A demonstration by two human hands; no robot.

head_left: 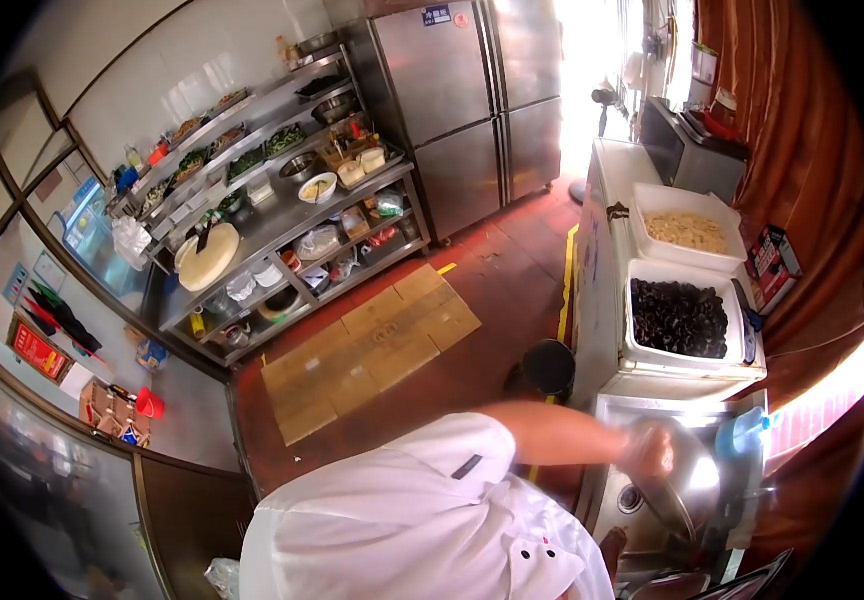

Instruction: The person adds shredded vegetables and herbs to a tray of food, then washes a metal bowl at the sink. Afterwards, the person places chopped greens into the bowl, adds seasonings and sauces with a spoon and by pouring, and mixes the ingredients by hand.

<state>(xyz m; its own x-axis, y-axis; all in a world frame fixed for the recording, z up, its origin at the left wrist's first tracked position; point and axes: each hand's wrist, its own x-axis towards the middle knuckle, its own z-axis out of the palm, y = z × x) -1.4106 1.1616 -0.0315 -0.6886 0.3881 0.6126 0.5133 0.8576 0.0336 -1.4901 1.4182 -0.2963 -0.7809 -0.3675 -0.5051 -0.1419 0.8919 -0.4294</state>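
Note:
At the steel sink (607,520) on the lower right, my left hand (649,448) reaches out from a short white sleeve. Its fingers are closed on the rim of a shiny metal bowl (687,470), which is tilted over the basin. The round drain (630,498) shows beside the bowl. A small, dark part of my right hand (612,548) appears low at the sink's near side; its fingers are too unclear to make out, and so is anything in them. A blue translucent plastic container (742,432) stands at the sink's far edge.
White tubs of dark pieces (680,318) and pale pieces (690,230) sit on a white cabinet (607,230) beyond the sink. A black bucket (549,367) and flattened cardboard (372,350) are on the floor. Steel shelving (292,230) and a refrigerator (442,110) stand farther off.

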